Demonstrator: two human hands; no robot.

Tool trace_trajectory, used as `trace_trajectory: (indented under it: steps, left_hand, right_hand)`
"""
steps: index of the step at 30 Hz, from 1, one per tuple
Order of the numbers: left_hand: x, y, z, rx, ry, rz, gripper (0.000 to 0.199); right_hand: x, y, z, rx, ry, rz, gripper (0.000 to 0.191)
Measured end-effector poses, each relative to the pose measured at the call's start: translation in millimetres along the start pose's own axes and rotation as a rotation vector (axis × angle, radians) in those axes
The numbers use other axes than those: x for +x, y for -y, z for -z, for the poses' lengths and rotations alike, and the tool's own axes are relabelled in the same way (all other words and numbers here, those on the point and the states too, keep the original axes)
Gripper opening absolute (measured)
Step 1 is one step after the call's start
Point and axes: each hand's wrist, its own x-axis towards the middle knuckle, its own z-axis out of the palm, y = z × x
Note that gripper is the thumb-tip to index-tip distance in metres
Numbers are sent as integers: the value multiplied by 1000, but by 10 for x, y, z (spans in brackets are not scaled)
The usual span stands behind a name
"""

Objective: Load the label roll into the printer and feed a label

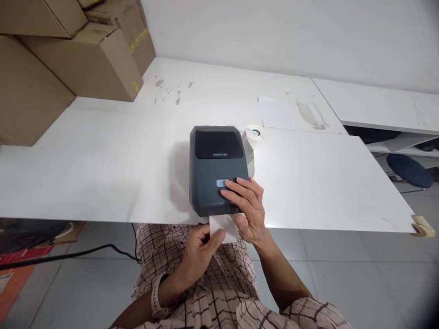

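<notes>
A dark blue-grey label printer (pixel 219 169) stands at the table's front edge, with a black window and a light blue button (pixel 222 183) on top. From its front slot hangs a white label strip (pixel 222 224). My left hand (pixel 202 246) pinches the strip's left side, thumb on top. My right hand (pixel 248 205) lies on the printer's right front corner, fingers stretched over the lid and one fingertip at the button. Its thumb is by the strip's right edge; whether it presses on the paper I cannot tell.
A white label roll (pixel 254 133) sits right behind the printer, its band running down beside it. Cardboard boxes (pixel 85 64) are stacked at the back left of the white table (pixel 325 183). A paper sheet (pixel 274 112) lies farther back. A blue stool (pixel 409 170) stands at the right.
</notes>
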Motion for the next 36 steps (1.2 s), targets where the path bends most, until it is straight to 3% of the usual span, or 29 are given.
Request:
trace_trajectory:
  steps: [10, 21, 26, 29, 32, 34, 36]
  left_hand:
    - [27, 44, 14, 73, -10, -27, 53]
    - [51, 67, 22, 131, -44, -80, 46]
    - [73, 172, 5, 106, -69, -99, 50]
    - [34, 194, 62, 103, -66, -131, 56]
    - [-3, 163, 199, 123, -222, -252, 59]
    - [19, 107, 293, 127, -398, -358, 48]
    - [98, 20, 357, 138, -486, -457, 39]
  right_hand:
    - [1, 5, -40, -7, -44, 14, 53]
    - [251, 291, 28, -323, 24, 72, 59]
    - [197, 284, 14, -291, -5, 54, 41]
    - [64, 226, 37, -91, 5, -46, 41]
    - [-154, 128, 47, 106, -80, -246, 59]
    - [-293, 69, 32, 186, -131, -384, 66]
    - [-363, 43, 10, 277, -121, -451, 65]
